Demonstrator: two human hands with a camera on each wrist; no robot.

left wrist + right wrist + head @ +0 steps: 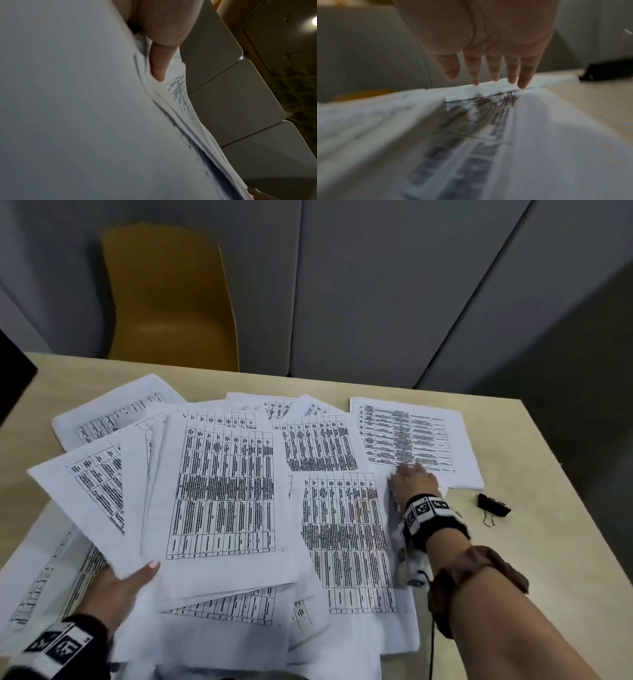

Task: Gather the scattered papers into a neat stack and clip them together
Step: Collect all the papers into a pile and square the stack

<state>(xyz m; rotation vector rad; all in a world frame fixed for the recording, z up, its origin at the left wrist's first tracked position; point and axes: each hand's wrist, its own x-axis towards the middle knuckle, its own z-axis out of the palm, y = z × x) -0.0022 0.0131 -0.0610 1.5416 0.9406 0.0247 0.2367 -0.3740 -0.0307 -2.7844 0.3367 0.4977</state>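
Many white sheets printed with tables (222, 484) lie fanned across the wooden table (534, 549). My left hand (126, 583) grips a lifted bundle of sheets (102, 491) at its near edge, thumb on top; in the left wrist view the thumb (159, 65) presses on the bundle's edges (180, 108). My right hand (414, 477) reaches over the far right sheet (411, 436) with straight fingers (524, 79), their tips touching the paper (488, 86). A black binder clip (493, 505) lies on the bare table right of that hand, seen blurred as the clip (607, 70) in the right wrist view.
A yellow chair (168, 299) stands behind the table's far edge, before grey wall panels (376, 285). A dark object (13, 371) juts in at the left edge. A thin cable (432, 645) hangs from my right wrist over the near papers.
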